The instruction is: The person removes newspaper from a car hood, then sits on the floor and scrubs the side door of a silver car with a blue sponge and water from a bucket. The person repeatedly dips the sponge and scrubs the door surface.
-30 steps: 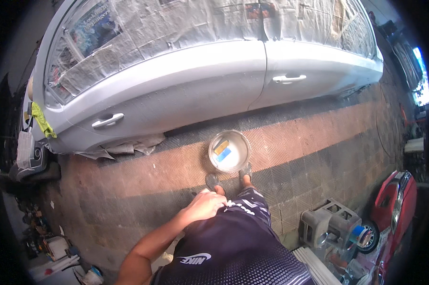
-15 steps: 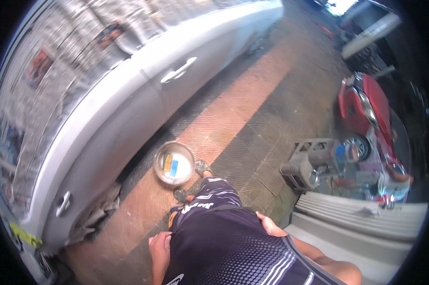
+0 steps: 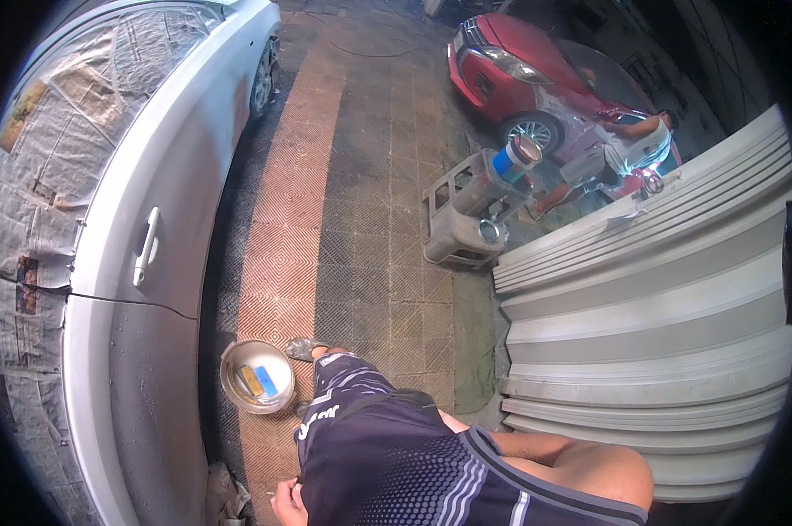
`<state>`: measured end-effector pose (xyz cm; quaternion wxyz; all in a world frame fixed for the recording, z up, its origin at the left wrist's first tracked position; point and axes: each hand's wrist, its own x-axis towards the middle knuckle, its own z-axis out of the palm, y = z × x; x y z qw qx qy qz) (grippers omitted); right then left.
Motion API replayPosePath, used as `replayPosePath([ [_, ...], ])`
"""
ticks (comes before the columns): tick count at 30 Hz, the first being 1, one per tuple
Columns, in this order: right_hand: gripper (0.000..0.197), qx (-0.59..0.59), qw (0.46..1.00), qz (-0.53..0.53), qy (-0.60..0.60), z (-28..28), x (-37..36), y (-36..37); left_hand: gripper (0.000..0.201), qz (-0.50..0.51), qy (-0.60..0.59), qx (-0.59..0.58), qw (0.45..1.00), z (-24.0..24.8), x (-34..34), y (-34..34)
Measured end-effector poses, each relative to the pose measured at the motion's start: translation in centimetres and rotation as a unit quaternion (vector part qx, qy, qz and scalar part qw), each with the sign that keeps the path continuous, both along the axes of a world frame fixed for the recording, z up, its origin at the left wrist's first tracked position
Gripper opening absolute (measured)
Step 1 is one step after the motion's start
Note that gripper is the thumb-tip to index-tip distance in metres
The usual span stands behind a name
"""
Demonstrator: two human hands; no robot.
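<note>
Person is standing on the paved floor (image 3: pixel 361 219), looking down past dark patterned shorts (image 3: pixel 387 465). Left hand (image 3: pixel 288 504) is hanging low at the bottom edge beside the thigh, fingers loosely curled, gripping nothing visible; it is nearest to crumpled paper or rag (image 3: pixel 225 495) lying on the floor by the car. Right hand is not showing, only the right forearm (image 3: pixel 580 460) is bending across the lower right, so cannot tell its state. Round metal basin (image 3: pixel 256 375) is sitting on the floor just beside the left foot in a sandal (image 3: pixel 306 349), holding a yellow block and a blue block, probably sanding pads, possibly in water. Judgement: reaching into that basin would call for crouching and keeping the body off the sanded panel. Silver-grey car (image 3: pixel 142 289) is running along the left, windows masked with newspaper (image 3: pixel 36 202), door handle (image 3: pixel 146 245) bare. To the right, stacked pale corrugated panels (image 3: pixel 659 298) are leaning. Further off, a grey machine with a blue-lidded can (image 3: pixel 475 210) is standing on the pavers. Farthest, another person (image 3: pixel 620 153) is crouching at a red car (image 3: pixel 519 79). Floor is looking damp and stained.
</note>
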<state>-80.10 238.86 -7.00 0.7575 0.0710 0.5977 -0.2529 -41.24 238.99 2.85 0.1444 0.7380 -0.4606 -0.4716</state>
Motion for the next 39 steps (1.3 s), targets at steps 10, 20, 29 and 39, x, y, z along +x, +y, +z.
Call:
replayPosePath([
  [10,0.103,0.062,0.922,0.382,0.016,4.9,-2.2,-10.8,0.013,-0.027,-0.06,-0.269,0.961,-3.1,-1.2,-6.8],
  [20,0.084,0.073,0.852,0.519,-0.011,1.7,-4.0,-9.2,0.013,-0.158,-0.016,-0.349,0.924,-4.7,-1.7,-10.7],
  [29,0.066,0.071,0.859,0.503,0.059,-2.1,-6.7,-8.8,0.017,0.015,-0.011,-0.308,0.951,-5.2,1.1,-5.0],
  [39,0.046,0.004,0.846,0.532,0.042,-10.6,-13.4,-7.2,0.015,0.174,-0.054,-0.18,0.967,-11.1,2.8,2.2],
])
